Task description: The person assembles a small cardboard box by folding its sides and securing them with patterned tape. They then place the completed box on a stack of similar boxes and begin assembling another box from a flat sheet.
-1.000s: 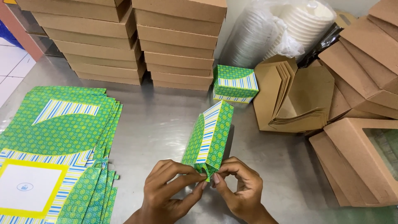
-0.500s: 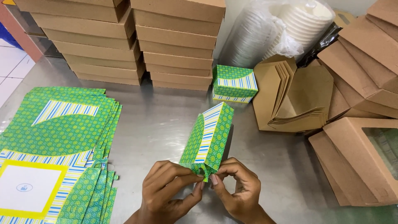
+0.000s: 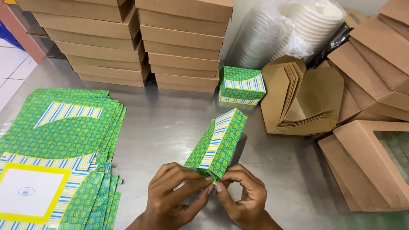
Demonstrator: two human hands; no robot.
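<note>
Both my hands pinch the near end of a partly folded green patterned carton (image 3: pixel 219 142) with a blue-and-white striped band. It stands tilted on the metal table (image 3: pixel 170 123), its far end raised. My left hand (image 3: pixel 172 194) grips the carton's lower left corner and my right hand (image 3: pixel 243 194) grips the lower right, fingertips nearly meeting. A finished green box (image 3: pixel 241 85) sits closed further back.
A stack of flat green carton blanks (image 3: pixel 59 145) lies at the left. Stacked brown cardboard boxes (image 3: pixel 128 42) line the back. Folded brown boxes (image 3: pixel 306 102) and windowed brown boxes (image 3: pixel 375 162) sit at the right, with bagged white cups (image 3: pixel 298 21) behind them.
My fingers have shifted slightly on the carton's near end, pressing it closer together. The carton stays in the same spot.
</note>
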